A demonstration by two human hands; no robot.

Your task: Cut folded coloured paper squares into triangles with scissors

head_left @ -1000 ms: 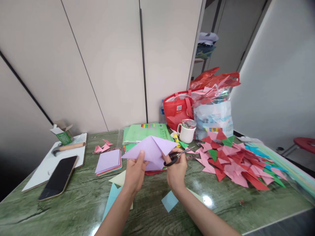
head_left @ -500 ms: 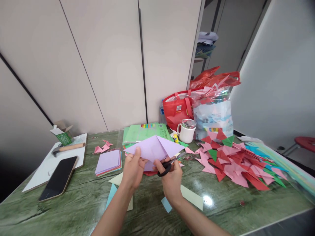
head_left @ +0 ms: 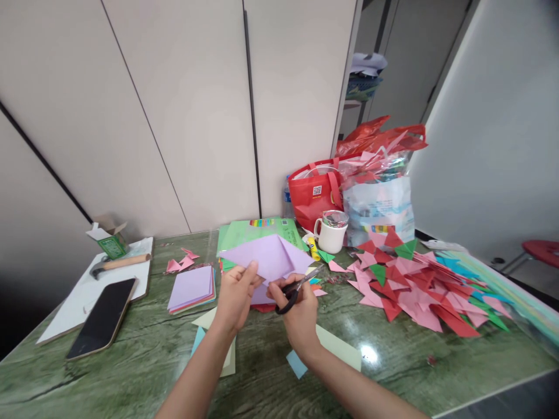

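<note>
though folded, the lilac sheet [head_left: 262,256] isn't yet flat; my left hand [head_left: 238,295] pinches it, my right hand [head_left: 302,317] grips scissors [head_left: 305,279].

Tall pale panels [head_left: 192,105] with thin dark seams fill the upper left and the middle of the frame. In the upper right there is a dimmer recess [head_left: 404,70], and next to it a smooth grey wall [head_left: 493,134]. A green veined table [head_left: 148,361] occupies the lower part, reflecting a bright light spot [head_left: 369,353]. A red seat [head_left: 542,251] appears at the right edge.
</note>
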